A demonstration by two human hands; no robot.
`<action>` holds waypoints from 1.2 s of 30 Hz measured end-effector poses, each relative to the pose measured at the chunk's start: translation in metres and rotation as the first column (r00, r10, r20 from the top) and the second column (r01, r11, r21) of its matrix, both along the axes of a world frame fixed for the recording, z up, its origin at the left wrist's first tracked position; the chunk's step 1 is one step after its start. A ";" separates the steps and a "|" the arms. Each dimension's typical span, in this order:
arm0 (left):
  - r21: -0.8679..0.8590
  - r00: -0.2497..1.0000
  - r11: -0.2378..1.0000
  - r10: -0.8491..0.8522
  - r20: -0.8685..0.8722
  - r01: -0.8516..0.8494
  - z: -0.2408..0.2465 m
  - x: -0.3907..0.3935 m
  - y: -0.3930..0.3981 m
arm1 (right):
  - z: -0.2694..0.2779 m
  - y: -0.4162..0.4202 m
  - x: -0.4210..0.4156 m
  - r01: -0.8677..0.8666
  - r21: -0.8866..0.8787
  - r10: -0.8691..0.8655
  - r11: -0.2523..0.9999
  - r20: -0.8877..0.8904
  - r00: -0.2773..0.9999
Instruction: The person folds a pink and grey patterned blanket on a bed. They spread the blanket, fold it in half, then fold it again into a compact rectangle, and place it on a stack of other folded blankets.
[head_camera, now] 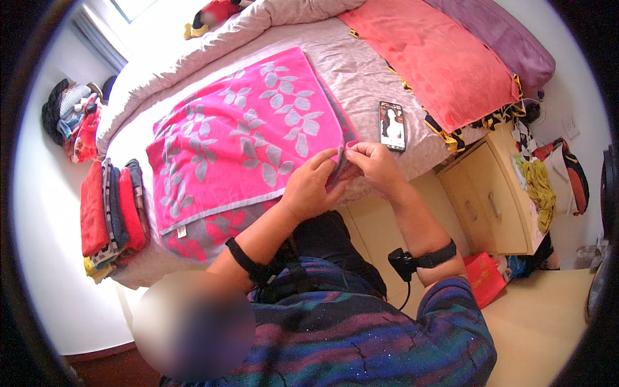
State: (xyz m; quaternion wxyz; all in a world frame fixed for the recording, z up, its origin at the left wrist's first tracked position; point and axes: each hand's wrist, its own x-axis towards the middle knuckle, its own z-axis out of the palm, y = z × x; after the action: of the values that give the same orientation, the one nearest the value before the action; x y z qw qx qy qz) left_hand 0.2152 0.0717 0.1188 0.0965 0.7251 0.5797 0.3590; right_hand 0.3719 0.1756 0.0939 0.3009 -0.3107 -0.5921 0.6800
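A pink towel (222, 140) with grey leaf patterns lies doubled over on the bed. Its grey underside with pink leaves shows along the near edge, where a small white label (182, 231) sticks out. At the towel's near right corner, my left hand (314, 183) pinches the edge between thumb and fingers. My right hand (379, 167) grips the same corner just beside it, the fingertips of both hands almost touching. Some of the cloth under my hands is hidden. A phone (392, 126) with a lit screen rests on the bedsheet beyond my right hand.
Folded cloths (112, 208) stand in a row at the bed's left end. A coral cloth (435, 63) and a purple cushion (503, 34) lie on the right. Beside the bed is a wooden nightstand (478, 208) with clothes on top; a red bag (485, 279) sits below.
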 end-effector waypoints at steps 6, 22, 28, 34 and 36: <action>0.020 0.981 1.000 -0.023 0.195 0.019 -0.009 -0.020 0.012 | 0.036 -0.002 0.001 -0.002 0.649 -0.113 0.761 0.136 0.984; 0.022 0.896 0.928 0.366 -0.251 -0.373 0.023 -0.163 -0.077 | 0.127 0.051 -0.004 0.117 0.692 -0.192 0.712 0.032 0.981; -0.078 0.904 0.901 0.421 -0.068 -0.426 0.004 -0.226 -0.168 | 0.133 0.082 -0.016 0.194 0.618 -0.126 0.761 -0.153 0.980; -0.164 0.789 0.771 0.603 -0.123 -0.615 -0.048 -0.242 -0.221 | 0.121 0.079 -0.029 0.219 0.607 -0.159 0.763 -0.153 0.975; -0.117 0.750 0.750 0.612 -0.251 -0.651 -0.059 -0.242 -0.225 | 0.124 0.079 -0.031 0.222 0.625 -0.204 0.749 -0.102 0.974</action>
State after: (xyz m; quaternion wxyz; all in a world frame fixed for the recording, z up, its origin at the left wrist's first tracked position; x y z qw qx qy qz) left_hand -0.0265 -0.1535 0.0597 -0.0175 0.5039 0.8303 0.2376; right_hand 0.3412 0.2545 0.2179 0.4709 -0.2476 -0.7425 0.4070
